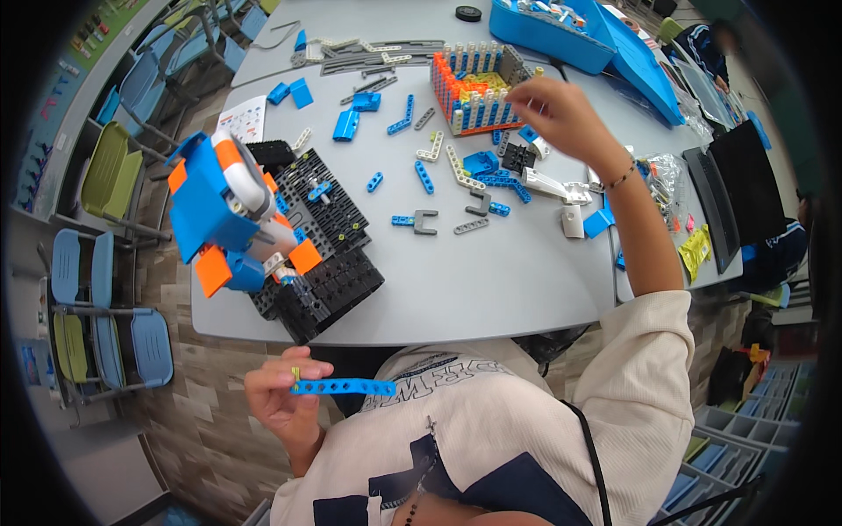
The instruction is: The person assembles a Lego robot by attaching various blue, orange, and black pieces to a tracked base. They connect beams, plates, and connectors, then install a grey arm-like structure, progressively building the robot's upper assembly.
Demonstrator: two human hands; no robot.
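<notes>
My left hand [286, 396] is in front of the table's near edge, closed on one end of a blue perforated building beam [346, 387]. A small yellow-green connector pin [296, 373] stands at the held end, by my fingertips. My right hand [556, 116] is at the far side, by the right edge of an open box built of orange, white and blue pieces [481, 116]. Its fingers are curled together; anything between them is too small to make out. Small yellow and orange parts lie inside the box.
A blue, orange and black tracked model [298, 232] stands on the table's left. Loose beams and connectors, including a white angled beam [456, 167], lie mid-table. Beyond are a blue bin [557, 39] and black wheel [468, 13]; a laptop [732, 184] stands right.
</notes>
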